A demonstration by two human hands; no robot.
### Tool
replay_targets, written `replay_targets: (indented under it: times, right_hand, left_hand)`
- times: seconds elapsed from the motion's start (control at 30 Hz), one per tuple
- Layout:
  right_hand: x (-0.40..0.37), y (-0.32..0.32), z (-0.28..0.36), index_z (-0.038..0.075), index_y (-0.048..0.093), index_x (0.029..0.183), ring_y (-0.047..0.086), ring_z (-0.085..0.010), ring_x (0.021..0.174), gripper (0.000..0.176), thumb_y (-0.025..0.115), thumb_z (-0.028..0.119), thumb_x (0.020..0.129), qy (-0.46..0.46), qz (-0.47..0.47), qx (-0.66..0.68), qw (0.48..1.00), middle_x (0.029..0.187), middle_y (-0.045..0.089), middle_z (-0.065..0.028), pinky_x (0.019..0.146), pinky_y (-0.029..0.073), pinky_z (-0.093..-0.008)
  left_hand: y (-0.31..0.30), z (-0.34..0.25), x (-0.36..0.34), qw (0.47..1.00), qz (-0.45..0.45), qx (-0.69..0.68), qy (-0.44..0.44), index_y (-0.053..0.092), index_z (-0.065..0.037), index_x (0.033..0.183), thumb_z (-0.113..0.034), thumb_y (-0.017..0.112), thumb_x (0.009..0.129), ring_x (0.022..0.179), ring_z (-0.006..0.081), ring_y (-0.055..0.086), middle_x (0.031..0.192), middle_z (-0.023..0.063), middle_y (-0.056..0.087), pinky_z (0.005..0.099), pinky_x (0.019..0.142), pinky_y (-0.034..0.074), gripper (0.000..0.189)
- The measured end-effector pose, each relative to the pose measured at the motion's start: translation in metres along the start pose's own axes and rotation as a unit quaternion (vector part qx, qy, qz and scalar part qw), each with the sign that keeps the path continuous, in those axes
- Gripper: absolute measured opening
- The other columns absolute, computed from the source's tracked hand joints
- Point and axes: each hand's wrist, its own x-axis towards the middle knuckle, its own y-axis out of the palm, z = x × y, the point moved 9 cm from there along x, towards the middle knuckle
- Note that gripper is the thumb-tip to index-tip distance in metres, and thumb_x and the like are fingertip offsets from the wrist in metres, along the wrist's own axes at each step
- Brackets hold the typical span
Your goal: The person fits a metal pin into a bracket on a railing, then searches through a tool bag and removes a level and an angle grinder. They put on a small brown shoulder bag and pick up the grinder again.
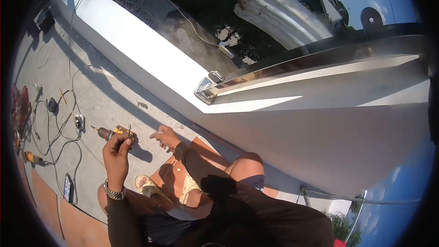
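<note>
My left hand [117, 158], with a metal watch at its wrist, is raised over the floor. Its thumb and index finger pinch a small metal bolt [130, 130]. Beyond that hand, a yellow cordless drill [106, 134] with a red ring and a bit in its chuck lies on the concrete, partly covered by the fingers. To the right, my right hand [167, 138] is held near the base of the white wall. Its fingers are curled around a thin, light-coloured thing whose kind I cannot make out.
A white low wall [137, 41] bears a shiny metal bracket [205, 92] beside a glass panel [320, 64]. Cables, a power outlet [79, 122], a yellow tool [34, 158] and a phone [68, 187] lie on the left. Orange tiles [82, 219] are by my sandalled feet.
</note>
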Motion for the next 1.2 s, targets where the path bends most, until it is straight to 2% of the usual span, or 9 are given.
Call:
replay_targets:
  times: [0.1,0.23,0.33,0.4,0.53,0.63,0.7,0.9,1.2]
  right_hand:
    - [-0.130,0.023,0.056,0.007,0.052,0.092,0.044,-0.0105,0.042,0.011,0.059,0.009,0.084,0.029,0.033,-0.020,0.999,0.076,0.063,-0.0059,0.036,0.035,-0.0283]
    - [-0.236,0.037,0.066,0.008,0.056,0.118,0.051,-0.0104,0.048,0.029,0.055,0.009,0.089,0.061,0.169,-0.107,0.978,0.068,0.056,-0.0011,0.040,0.041,-0.0255]
    - [-0.353,0.048,0.164,0.004,0.050,0.137,0.056,-0.0091,0.060,0.038,0.051,0.011,0.100,0.141,0.195,-0.013,0.971,0.086,0.060,-0.0047,0.053,0.048,-0.0210]
    - [-0.427,0.057,0.255,0.003,0.038,0.149,0.062,-0.0116,0.082,0.049,0.049,0.023,0.106,0.135,0.245,0.039,0.959,0.098,0.060,-0.0067,0.072,0.051,-0.0233]
    - [-0.528,0.043,0.426,0.006,0.044,0.143,0.066,-0.0200,0.085,0.046,0.053,0.028,0.104,-0.040,0.237,0.092,0.966,0.113,0.061,-0.0174,0.073,0.056,-0.0324]
    - [-0.567,0.013,0.492,0.005,0.053,0.130,0.066,-0.0254,0.084,0.043,0.057,0.036,0.101,-0.109,0.176,0.048,0.977,0.113,0.061,-0.0185,0.070,0.058,-0.0364]
    - [-0.585,0.010,0.512,0.001,0.052,0.135,0.066,-0.0227,0.088,0.047,0.060,0.031,0.100,-0.053,0.184,0.070,0.979,0.115,0.063,-0.0167,0.075,0.055,-0.0326]
    - [-0.622,0.039,0.520,-0.001,0.043,0.147,0.063,-0.0180,0.081,0.062,0.065,0.029,0.097,-0.044,0.345,0.021,0.937,0.123,0.061,-0.0164,0.069,0.053,-0.0282]
    - [-0.645,0.020,0.563,-0.001,0.053,0.130,0.068,-0.0210,0.082,0.049,0.044,0.040,0.106,0.008,0.452,-0.077,0.889,0.104,0.067,-0.0176,0.071,0.056,-0.0314]
  left_hand:
    - [-0.004,-0.011,-0.034,0.999,-0.015,-0.036,-0.021,0.065,0.002,0.096,-0.005,0.063,0.095,0.074,0.0086,0.055,0.082,0.0005,0.062,0.0235,0.069,0.046,0.008]
    - [0.006,-0.059,-0.101,0.992,-0.050,-0.092,-0.064,0.065,0.002,0.097,-0.003,0.062,0.095,0.075,0.0089,0.056,0.083,0.0008,0.062,0.0239,0.070,0.047,0.006]
    - [0.003,-0.130,-0.169,0.982,-0.075,-0.126,-0.115,0.065,0.003,0.097,-0.002,0.062,0.095,0.076,0.0089,0.057,0.084,0.0019,0.063,0.0234,0.071,0.048,0.006]
    - [-0.006,-0.185,-0.200,0.980,-0.084,-0.135,-0.118,0.065,0.004,0.098,-0.001,0.063,0.095,0.077,0.0089,0.058,0.084,0.0023,0.063,0.0239,0.071,0.048,0.007]
    - [-0.013,-0.280,-0.237,0.978,-0.081,-0.153,-0.117,0.067,0.003,0.101,-0.002,0.064,0.094,0.078,0.0094,0.059,0.086,0.0023,0.064,0.0240,0.073,0.048,0.009]
    - [0.002,-0.343,-0.238,0.977,-0.065,-0.182,-0.090,0.067,0.003,0.103,-0.003,0.065,0.094,0.080,0.0099,0.060,0.087,0.0030,0.065,0.0241,0.075,0.049,0.011]
    - [0.012,-0.387,-0.239,0.975,-0.063,-0.204,-0.068,0.067,0.003,0.103,-0.004,0.066,0.094,0.082,0.0102,0.061,0.089,0.0036,0.066,0.0242,0.077,0.049,0.012]
    - [0.047,-0.529,-0.258,0.978,-0.026,-0.207,0.011,0.067,0.004,0.107,-0.007,0.068,0.094,0.089,0.0119,0.064,0.097,0.0072,0.070,0.0247,0.082,0.050,0.017]
    - [0.098,-0.621,-0.275,0.973,-0.126,-0.139,0.136,0.069,0.004,0.097,-0.007,0.070,0.090,0.096,0.0179,0.063,0.102,0.0125,0.069,0.0319,0.085,0.049,0.014]
